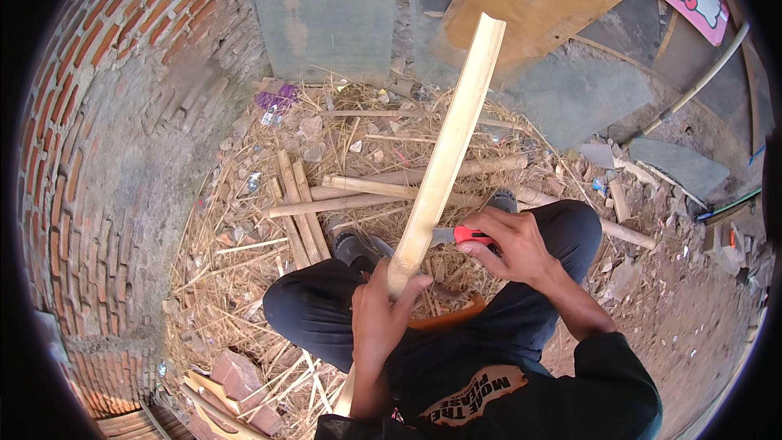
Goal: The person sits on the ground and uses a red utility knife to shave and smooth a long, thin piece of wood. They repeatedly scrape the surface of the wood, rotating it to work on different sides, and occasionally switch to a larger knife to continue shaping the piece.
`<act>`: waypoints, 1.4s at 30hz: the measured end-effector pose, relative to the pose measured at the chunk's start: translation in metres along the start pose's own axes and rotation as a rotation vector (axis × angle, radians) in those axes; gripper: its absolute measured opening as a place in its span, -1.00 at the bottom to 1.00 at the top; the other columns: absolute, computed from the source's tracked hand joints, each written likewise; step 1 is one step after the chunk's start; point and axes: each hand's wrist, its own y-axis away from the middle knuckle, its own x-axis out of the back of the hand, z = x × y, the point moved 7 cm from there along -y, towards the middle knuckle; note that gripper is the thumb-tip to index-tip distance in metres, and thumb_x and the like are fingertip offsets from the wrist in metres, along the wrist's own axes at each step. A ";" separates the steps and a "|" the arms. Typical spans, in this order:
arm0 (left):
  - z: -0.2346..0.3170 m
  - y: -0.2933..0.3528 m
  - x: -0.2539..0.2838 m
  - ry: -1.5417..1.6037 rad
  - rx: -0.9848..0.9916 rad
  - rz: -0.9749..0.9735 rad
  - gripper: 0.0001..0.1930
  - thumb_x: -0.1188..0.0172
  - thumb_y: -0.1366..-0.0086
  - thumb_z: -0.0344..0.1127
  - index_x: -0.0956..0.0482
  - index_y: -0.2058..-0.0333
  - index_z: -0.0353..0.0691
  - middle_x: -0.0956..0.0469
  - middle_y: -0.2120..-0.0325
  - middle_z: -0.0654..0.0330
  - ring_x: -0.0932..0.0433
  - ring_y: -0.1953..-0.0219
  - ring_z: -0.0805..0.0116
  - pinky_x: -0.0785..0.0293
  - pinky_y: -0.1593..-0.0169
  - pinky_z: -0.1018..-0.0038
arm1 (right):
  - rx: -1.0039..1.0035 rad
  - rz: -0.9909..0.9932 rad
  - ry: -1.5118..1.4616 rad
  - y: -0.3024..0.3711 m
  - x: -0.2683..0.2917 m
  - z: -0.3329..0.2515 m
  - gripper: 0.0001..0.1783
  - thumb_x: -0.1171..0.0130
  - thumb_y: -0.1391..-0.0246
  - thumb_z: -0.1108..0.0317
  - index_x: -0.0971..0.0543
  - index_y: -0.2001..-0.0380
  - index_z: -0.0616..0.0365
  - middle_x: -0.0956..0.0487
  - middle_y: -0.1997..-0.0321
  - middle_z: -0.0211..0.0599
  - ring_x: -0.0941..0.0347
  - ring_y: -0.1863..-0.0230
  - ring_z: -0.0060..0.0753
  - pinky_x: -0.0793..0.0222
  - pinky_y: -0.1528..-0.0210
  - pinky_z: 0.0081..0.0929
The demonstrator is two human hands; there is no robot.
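Below me, straw-littered ground (208,269) spreads out, with loose, brownish wooden or bamboo lengths (301,212) lying past the person's feet. The largest thing in hand is a long, pale, trough-shaped strip of split bamboo (448,155). I see it rise between two dark-trousered knees, its long axis running from the lower left, near the body, to the upper right, away from it. The left hand (379,314) is closed around the lower part and is the one in contact with it; what lies under that palm I cannot tell. The right hand (513,248), just to the right of the strip, is folded around a red-and-black-handled knife (472,235). From that hand, the strip lies directly to the left. Smallest, the flat grey blade (442,235) points left, crosswise to the long axis, its end apparently touching the strip's right edge, a little above the left hand.
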 end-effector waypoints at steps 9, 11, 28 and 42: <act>0.017 -0.004 0.000 0.013 -0.067 0.042 -0.68 -0.44 -0.42 -0.24 -0.62 0.09 -0.39 -0.68 0.49 -0.05 -0.72 0.48 0.22 -0.55 0.34 0.38 | 0.099 0.106 -0.042 0.014 -0.028 -0.023 -0.68 -0.53 -0.11 0.23 -0.72 0.11 0.08 -0.63 0.39 -0.35 -0.61 0.53 -0.27 -0.53 0.48 -0.35; 0.018 -0.004 -0.001 0.008 -0.045 0.028 -0.68 -0.43 -0.44 -0.23 -0.63 0.08 -0.40 -0.68 0.50 -0.04 -0.69 0.49 0.30 -0.54 0.34 0.39 | 0.102 0.126 -0.037 0.014 -0.031 -0.025 -0.68 -0.53 -0.10 0.23 -0.72 0.11 0.08 -0.64 0.39 -0.36 -0.61 0.54 -0.28 -0.52 0.49 -0.35; 0.021 0.003 0.005 0.071 -0.080 0.138 -0.69 -0.41 -0.44 -0.14 -0.73 0.10 -0.32 -0.64 0.59 -0.06 -0.69 0.59 0.03 -0.50 0.46 0.29 | 0.098 0.182 0.090 0.001 -0.012 -0.023 -0.70 -0.56 -0.02 0.19 -0.78 0.18 0.04 -0.70 0.41 -0.38 -0.60 0.56 -0.31 -0.47 0.52 -0.38; -0.007 0.036 -0.006 0.005 0.059 0.023 -0.68 -0.40 -0.47 -0.18 -0.74 0.12 -0.40 -0.68 0.55 0.13 -0.56 0.50 0.55 -0.48 0.36 0.45 | -0.087 0.338 0.082 -0.027 0.053 0.049 -0.75 -0.48 -0.14 0.32 -0.77 0.14 0.20 -0.75 0.30 -0.11 -0.69 0.38 -0.13 -0.58 0.31 -0.35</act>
